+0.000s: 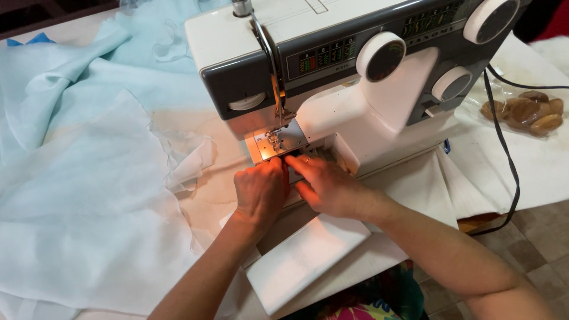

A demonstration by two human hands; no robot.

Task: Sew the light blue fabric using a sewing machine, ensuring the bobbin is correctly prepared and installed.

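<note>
Head view: left hand [261, 189], curled, and right hand [329, 186], fingers extended, apparently press pale fabric [89, 195] beside the sewing machine [332, 77] needle [276, 137]; fingertips so close risk puncture.

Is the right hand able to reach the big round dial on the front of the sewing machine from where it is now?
Probably yes. The right hand rests at the needle plate, and the large dial sits above it on the machine's front. Nothing lies between them; the left hand is off to the side.
</note>
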